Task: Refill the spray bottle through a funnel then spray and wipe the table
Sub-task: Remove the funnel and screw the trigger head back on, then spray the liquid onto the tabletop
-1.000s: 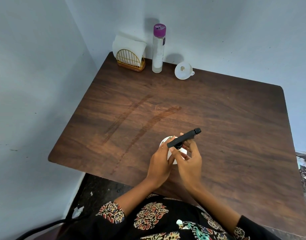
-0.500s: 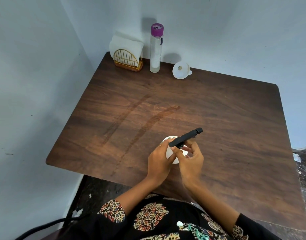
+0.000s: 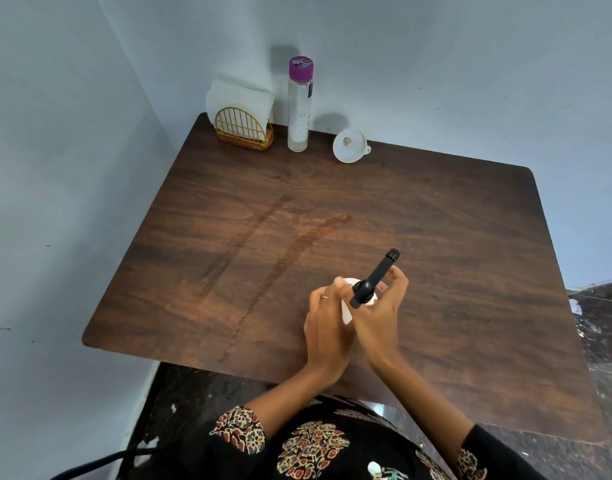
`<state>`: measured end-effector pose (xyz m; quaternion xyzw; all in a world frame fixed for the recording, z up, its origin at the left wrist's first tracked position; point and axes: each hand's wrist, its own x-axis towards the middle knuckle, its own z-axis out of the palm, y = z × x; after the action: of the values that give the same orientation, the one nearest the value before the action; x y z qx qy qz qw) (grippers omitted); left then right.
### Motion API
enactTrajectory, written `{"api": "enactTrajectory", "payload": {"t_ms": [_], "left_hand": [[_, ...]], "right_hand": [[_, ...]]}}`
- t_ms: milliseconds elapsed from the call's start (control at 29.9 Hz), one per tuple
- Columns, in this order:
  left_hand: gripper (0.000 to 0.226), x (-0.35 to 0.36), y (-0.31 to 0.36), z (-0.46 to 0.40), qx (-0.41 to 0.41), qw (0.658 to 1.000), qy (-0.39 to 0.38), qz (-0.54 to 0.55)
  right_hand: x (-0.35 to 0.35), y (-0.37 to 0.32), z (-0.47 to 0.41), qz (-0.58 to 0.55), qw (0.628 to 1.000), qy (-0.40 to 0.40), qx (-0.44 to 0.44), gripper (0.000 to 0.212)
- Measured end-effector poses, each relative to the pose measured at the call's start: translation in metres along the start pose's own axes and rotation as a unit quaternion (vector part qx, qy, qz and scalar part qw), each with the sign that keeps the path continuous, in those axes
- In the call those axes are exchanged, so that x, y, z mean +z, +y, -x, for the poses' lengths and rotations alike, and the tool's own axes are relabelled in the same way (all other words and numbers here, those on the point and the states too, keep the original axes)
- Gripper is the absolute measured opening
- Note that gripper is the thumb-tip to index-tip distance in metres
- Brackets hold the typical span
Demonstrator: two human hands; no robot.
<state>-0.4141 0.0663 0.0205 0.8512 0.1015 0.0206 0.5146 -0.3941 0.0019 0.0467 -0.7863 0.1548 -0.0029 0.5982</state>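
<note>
A white spray bottle (image 3: 346, 313) stands on the brown wooden table (image 3: 453, 237) near its front edge. My left hand (image 3: 327, 323) grips the bottle's body from the left. My right hand (image 3: 379, 315) curls round the black spray head (image 3: 373, 278) at its collar, and the nozzle points up and to the far right. Most of the bottle is hidden by both hands. A white funnel (image 3: 350, 146) lies at the back of the table. Beside it stands a tall clear bottle with a purple cap (image 3: 299, 105).
A gold wire holder with white napkins (image 3: 242, 116) sits in the back left corner by the wall. Two dried streaks (image 3: 280, 251) cross the tabletop's middle. Walls close the left and far sides. A black cable (image 3: 89, 465) runs on the floor at lower left.
The black spray head has turned, its nozzle swinging from nearly level to steeply up and away. My right hand's fingers have shifted round the collar. The left hand keeps its hold on the bottle.
</note>
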Motion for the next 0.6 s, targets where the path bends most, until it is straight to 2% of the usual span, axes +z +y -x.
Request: {"api": "enactTrajectory", "payload": {"t_ms": [100, 201, 268, 334, 401, 502, 602], "left_hand": [[0.027, 0.01, -0.003, 0.007, 0.029, 0.998, -0.009, -0.053], [0.04, 0.021, -0.005, 0.015, 0.071, 0.993, -0.032, -0.083], [0.048, 0.029, -0.003, 0.018, 0.105, 0.991, -0.045, -0.076], [0.055, 0.037, 0.002, 0.021, 0.12, 0.99, -0.065, -0.034], [0.069, 0.045, 0.01, 0.021, 0.097, 0.989, -0.107, 0.018], [0.095, 0.064, 0.025, 0.024, 0.079, 0.976, -0.197, 0.04], [0.105, 0.093, 0.041, 0.034, 0.069, 0.966, -0.245, 0.049]], "right_hand": [[-0.003, -0.007, 0.0, -0.029, 0.998, 0.015, -0.051, 0.049], [-0.018, -0.013, -0.005, -0.091, 0.992, 0.0, -0.087, 0.025], [-0.034, -0.011, -0.012, -0.117, 0.989, 0.019, -0.087, 0.021], [-0.059, -0.007, -0.02, -0.125, 0.988, 0.03, -0.083, 0.029], [-0.089, -0.008, -0.028, -0.136, 0.987, 0.008, -0.088, 0.039], [-0.135, -0.008, -0.042, -0.171, 0.98, -0.053, -0.087, 0.064], [-0.175, -0.001, -0.055, -0.18, 0.975, -0.113, -0.066, 0.067]]}}
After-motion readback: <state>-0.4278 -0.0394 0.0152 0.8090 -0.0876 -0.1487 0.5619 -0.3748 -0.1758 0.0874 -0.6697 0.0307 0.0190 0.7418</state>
